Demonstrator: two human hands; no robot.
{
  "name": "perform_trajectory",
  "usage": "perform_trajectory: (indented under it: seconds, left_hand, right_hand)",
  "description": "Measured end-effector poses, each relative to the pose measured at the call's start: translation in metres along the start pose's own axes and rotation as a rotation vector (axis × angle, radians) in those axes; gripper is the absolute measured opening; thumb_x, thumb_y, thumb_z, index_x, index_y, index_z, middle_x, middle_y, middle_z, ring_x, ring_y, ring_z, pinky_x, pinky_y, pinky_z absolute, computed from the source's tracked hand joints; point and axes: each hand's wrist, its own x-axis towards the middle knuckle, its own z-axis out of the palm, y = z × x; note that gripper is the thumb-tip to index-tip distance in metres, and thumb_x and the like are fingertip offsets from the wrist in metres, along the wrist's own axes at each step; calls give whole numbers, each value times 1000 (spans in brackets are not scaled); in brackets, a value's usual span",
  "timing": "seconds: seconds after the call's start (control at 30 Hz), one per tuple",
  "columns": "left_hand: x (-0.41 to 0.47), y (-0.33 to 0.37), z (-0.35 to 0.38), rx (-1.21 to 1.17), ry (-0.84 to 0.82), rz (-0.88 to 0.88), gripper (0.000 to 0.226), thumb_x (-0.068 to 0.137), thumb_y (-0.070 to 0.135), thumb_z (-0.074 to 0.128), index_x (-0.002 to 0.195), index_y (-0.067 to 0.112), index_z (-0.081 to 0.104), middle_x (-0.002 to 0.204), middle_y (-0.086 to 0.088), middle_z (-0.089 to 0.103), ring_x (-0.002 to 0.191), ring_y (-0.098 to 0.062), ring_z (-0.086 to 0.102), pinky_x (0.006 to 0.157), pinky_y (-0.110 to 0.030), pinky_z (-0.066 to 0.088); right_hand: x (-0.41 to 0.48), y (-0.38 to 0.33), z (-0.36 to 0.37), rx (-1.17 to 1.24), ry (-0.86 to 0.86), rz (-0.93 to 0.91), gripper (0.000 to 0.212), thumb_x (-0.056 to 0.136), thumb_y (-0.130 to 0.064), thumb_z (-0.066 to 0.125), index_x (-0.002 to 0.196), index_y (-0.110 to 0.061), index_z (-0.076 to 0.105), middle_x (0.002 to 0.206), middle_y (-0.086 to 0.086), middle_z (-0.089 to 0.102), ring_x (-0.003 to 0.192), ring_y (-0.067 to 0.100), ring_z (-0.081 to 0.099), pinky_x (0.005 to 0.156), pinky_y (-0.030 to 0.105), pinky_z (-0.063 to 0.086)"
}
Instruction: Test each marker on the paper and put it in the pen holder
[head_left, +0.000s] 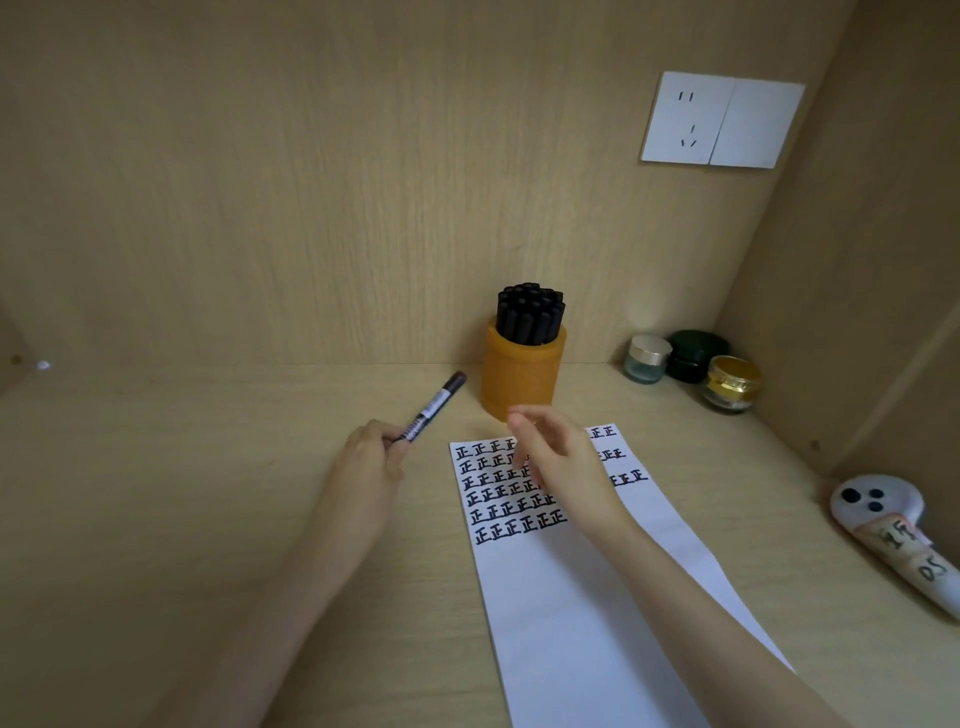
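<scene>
My left hand (370, 457) grips a capped black marker (435, 406) by its lower end; the marker points up and right toward the orange pen holder (522, 375). Several black markers (530, 313) stand packed in the holder at the back of the desk. My right hand (558, 452) hovers with relaxed fingers over the top of the white paper (582, 597), just in front of the holder, holding nothing. Rows of black test characters fill the paper's upper part, partly hidden by that hand.
Three small jars (693, 366) sit in the back right corner. A white plush toy (893, 530) with written marks lies at the right edge. A wall socket (722, 120) is on the back panel. The wooden desk surface (182, 493) stretches to the left.
</scene>
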Motion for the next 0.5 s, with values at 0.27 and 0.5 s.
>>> perform_trajectory:
  seconds: [0.27,0.5]
  left_hand:
    - [-54,34,13,-202,-357,201,14,101,21,34,102,23,48,80,6,58,70,-15,53,74,-35,43]
    - [-73,44,18,-284,-368,271,24,101,33,36,83,27,50,73,22,64,73,2,58,73,-23,44]
  right_hand:
    - [-17,-13,12,280,-60,74,23,92,-25,63,71,-17,58,50,4,46,38,8,36,38,16,27]
    - [-35,-8,3,220,-145,62,47,94,-28,58,54,-4,54,44,6,48,38,10,40,45,18,33]
